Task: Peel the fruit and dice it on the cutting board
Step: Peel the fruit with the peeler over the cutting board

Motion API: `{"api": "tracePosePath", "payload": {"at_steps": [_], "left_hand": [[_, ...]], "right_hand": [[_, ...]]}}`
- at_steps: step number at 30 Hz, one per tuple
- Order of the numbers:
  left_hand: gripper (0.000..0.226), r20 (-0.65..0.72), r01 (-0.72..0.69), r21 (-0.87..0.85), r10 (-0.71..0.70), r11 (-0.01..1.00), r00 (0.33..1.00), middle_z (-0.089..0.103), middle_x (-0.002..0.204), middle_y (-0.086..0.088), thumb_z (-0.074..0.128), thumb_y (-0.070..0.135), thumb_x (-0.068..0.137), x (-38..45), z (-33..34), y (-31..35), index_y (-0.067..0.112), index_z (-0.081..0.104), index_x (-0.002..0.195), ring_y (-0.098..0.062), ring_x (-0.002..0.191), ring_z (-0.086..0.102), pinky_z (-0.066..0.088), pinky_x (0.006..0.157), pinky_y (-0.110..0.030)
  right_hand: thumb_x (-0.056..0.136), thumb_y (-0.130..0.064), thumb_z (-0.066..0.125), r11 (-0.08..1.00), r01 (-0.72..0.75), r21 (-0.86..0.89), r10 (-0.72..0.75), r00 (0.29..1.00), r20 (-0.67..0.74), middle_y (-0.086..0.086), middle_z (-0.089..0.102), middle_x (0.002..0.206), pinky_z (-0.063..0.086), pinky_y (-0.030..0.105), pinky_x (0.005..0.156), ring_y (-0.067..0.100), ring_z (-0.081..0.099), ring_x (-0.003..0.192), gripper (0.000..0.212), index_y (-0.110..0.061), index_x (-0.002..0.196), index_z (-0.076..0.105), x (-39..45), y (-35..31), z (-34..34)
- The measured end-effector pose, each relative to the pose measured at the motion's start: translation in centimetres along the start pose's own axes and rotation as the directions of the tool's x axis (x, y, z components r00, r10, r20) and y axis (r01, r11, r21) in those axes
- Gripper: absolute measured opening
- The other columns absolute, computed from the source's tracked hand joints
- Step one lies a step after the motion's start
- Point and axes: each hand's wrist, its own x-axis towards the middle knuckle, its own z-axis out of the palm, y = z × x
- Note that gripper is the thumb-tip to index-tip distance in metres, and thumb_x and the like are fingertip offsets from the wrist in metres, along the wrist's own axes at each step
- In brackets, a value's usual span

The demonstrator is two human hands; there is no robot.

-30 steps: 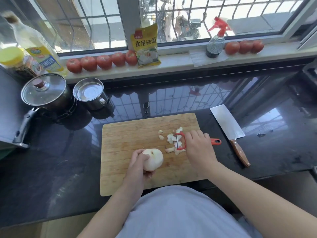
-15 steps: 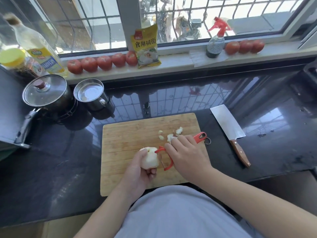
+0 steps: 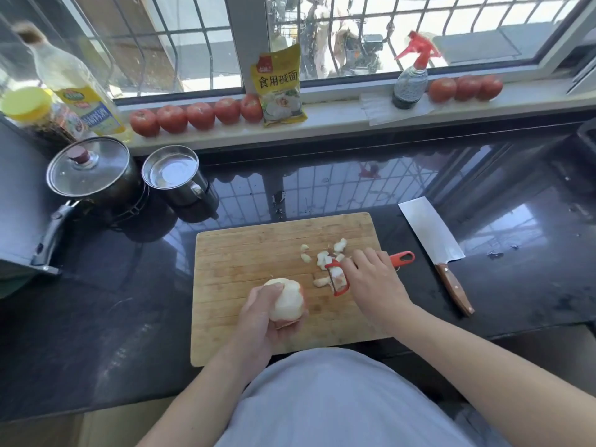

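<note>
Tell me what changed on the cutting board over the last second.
The right hand brought the red peeler in against the fruit half a second ago, then drew it back right and away, over the peelings. A strip of peel now sits in the blade. The left hand kept gripping the fruit, tilting it slightly. Cutting board and cleaver stayed put.
</note>
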Motion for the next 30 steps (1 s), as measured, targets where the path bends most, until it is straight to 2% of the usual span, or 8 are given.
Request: {"api": "tracePosePath", "payload": {"at_steps": [7, 11, 14, 16, 19, 24, 27, 30], "left_hand": [[0.025, -0.031, -0.053, 0.014, 0.054, 0.998, 0.998, 0.071, 0.114, -0.021, 0.063, 0.02, 0.101, 0.6, 0.3, 0.1, 0.007, 0.051, 0.119, -0.031, 0.095, 0.071, 0.056, 0.095, -0.056], [0.024, -0.021, -0.081, 0.085, 0.083, 0.993, 0.996, 0.07, 0.109, -0.018, 0.062, 0.019, 0.101, 0.7, 0.7, 0.0, 0.007, 0.051, 0.118, -0.027, 0.091, 0.07, 0.058, 0.084, -0.051], [0.015, -0.028, -0.09, 0.047, 0.091, 0.995, 0.995, 0.071, 0.101, -0.017, 0.057, 0.015, 0.102, 0.8, 0.5, 0.0, 0.007, 0.053, 0.115, -0.027, 0.079, 0.071, 0.053, 0.082, -0.048], [0.011, -0.002, -0.077, 0.0, 0.077, 0.997, 0.997, 0.071, 0.099, -0.018, 0.055, 0.012, 0.102, 0.8, 0.2, 0.3, 0.007, 0.055, 0.112, -0.032, 0.078, 0.072, 0.051, 0.089, -0.05], [0.024, 0.071, -0.016, -0.023, 0.018, 1.0, 0.997, 0.068, 0.109, -0.019, 0.056, 0.011, 0.1, 0.7, -0.3, 1.1, 0.011, 0.06, 0.124, -0.037, 0.09, 0.069, 0.059, 0.071, -0.038], [0.035, 0.092, 0.049, -0.022, -0.047, 0.999, 0.995, 0.069, 0.108, -0.017, 0.054, 0.011, 0.098, 0.9, -0.7, 1.2, 0.015, 0.054, 0.133, -0.031, 0.086, 0.069, 0.047, 0.067, -0.033], [0.037, 0.081, 0.046, 0.012, -0.047, 0.999, 0.996, 0.07, 0.107, -0.015, 0.055, 0.015, 0.099, 0.9, -0.5, 0.8, 0.006, 0.053, 0.135, -0.029, 0.086, 0.069, 0.043, 0.073, -0.035], [0.034, 0.03, 0.028, 0.071, -0.03, 0.997, 0.999, 0.071, 0.104, -0.013, 0.053, 0.017, 0.102, 1.1, -0.1, 0.4, 0.003, 0.055, 0.133, -0.025, 0.084, 0.069, 0.046, 0.073, -0.035]], "right_hand": [[0.093, -0.005, 0.046, 0.97, 0.215, 0.111, -0.15, 0.895, -0.42, 0.005, 0.054, 0.08, 0.044, 0.041, 0.071, 0.029, 0.051, 0.076, 0.021, -0.013, 0.087, 0.065, -0.1, -3.0, -3.2], [0.091, -0.002, 0.045, 0.959, 0.257, 0.119, -0.19, 0.896, -0.402, 0.006, 0.053, 0.081, 0.046, 0.042, 0.074, 0.029, 0.051, 0.079, 0.021, -0.013, 0.084, 0.061, 0.1, -3.9, -3.2], [0.096, -0.003, 0.035, 0.981, 0.17, 0.095, -0.13, 0.935, -0.329, 0.008, 0.057, 0.083, 0.047, 0.043, 0.072, 0.031, 0.052, 0.078, 0.026, -0.009, 0.096, 0.06, 1.0, -2.4, -1.3], [0.082, -0.002, 0.055, 0.998, 0.046, 0.033, -0.041, 0.99, -0.137, 0.009, 0.06, 0.086, 0.047, 0.043, 0.074, 0.032, 0.054, 0.082, 0.019, -0.011, 0.097, 0.061, 1.4, -0.8, 0.0], [0.076, -0.001, 0.054, 0.999, -0.035, -0.031, 0.039, 0.994, 0.104, 0.008, 0.061, 0.098, 0.044, 0.043, 0.082, 0.032, 0.055, 0.091, 0.038, -0.011, 0.111, 0.062, 1.3, 0.4, 0.5], [0.083, -0.005, 0.049, 0.999, -0.04, -0.032, 0.045, 0.98, 0.191, 0.007, 0.059, 0.106, 0.039, 0.042, 0.088, 0.03, 0.053, 0.101, 0.033, -0.014, 0.114, 0.057, 0.8, -0.2, 0.1], [0.083, -0.004, 0.059, 0.996, 0.013, 0.086, -0.009, 0.999, -0.044, 0.004, 0.06, 0.087, 0.044, 0.043, 0.076, 0.029, 0.054, 0.084, 0.016, -0.015, 0.093, 0.064, 0.5, -0.5, -0.1], [0.087, -0.005, 0.055, 0.973, 0.172, 0.151, -0.099, 0.911, -0.4, 0.005, 0.056, 0.077, 0.042, 0.042, 0.069, 0.029, 0.051, 0.073, 0.014, -0.014, 0.081, 0.065, 0.0, -2.2, -1.5]]}}
